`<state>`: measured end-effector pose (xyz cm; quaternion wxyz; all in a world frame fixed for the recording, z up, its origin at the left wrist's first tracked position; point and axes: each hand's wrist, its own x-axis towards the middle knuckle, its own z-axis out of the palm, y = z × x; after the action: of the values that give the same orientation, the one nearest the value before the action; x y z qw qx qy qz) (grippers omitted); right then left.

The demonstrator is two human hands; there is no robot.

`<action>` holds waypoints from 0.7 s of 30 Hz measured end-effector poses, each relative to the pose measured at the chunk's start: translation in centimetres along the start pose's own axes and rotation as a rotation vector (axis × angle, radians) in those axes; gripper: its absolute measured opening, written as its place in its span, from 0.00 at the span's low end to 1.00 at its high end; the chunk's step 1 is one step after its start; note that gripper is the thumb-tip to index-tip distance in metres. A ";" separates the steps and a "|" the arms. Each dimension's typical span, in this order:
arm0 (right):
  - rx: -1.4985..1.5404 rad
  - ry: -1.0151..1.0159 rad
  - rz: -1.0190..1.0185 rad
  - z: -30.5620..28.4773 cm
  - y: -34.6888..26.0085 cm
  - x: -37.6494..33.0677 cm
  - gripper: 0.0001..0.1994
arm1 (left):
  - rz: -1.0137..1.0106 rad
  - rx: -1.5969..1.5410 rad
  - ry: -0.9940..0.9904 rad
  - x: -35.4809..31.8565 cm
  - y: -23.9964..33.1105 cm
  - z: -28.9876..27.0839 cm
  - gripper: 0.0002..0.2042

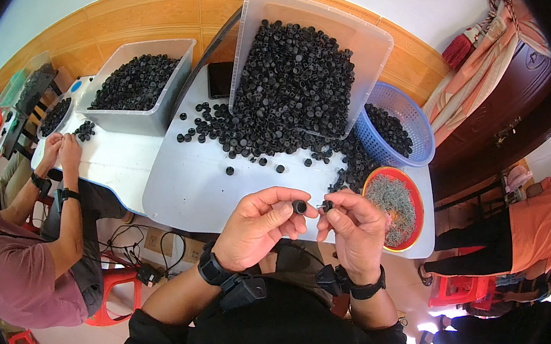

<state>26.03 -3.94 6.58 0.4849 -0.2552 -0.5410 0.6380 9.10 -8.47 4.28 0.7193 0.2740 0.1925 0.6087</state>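
Note:
Between thumb and fingers of my left hand (pixel 264 223) is a small round black cap (pixel 299 207), its hollow end facing right. Just to its right, my right hand (pixel 353 224) pinches a smaller black piece (pixel 327 205) with a thin bit of metal showing at its left side. The two pieces are close together but apart, held over the near edge of the white table (pixel 198 193). Beside my right hand stands a red bowl (pixel 419 214) filled with small grey metal pieces (pixel 390 201), too fine to make out singly.
A tilted clear bin (pixel 370 50) spills black caps (pixel 238 132) onto the table. A blue basket (pixel 421 118) holds more black parts. Left of it all, another clear bin (pixel 177 82) stands by a co-worker's hands (pixel 61 153). A dark flat device (pixel 220 79) lies behind the pile.

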 end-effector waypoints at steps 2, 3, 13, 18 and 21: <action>-0.005 0.004 0.003 0.0 0.0 -0.1 0.09 | -0.009 -0.041 -0.004 0.0 -0.1 -0.1 0.14; -0.005 0.005 0.000 0.1 -0.1 0.0 0.09 | -0.018 -0.082 -0.008 0.1 -0.1 -0.1 0.14; -0.040 0.015 0.013 0.1 -0.2 0.3 0.09 | -0.049 -0.193 -0.004 0.1 -0.5 -0.5 0.14; -0.057 0.018 0.004 0.2 -0.4 0.7 0.08 | -0.058 -0.259 -0.005 0.3 -0.8 -1.0 0.13; -0.072 0.018 0.004 0.2 -0.4 0.8 0.08 | -0.073 -0.278 0.005 0.3 -0.8 -1.0 0.13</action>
<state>25.65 -3.33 7.15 0.4789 -0.2794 -0.5587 0.6169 9.20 -8.09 3.02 0.7713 0.1629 0.1181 0.6038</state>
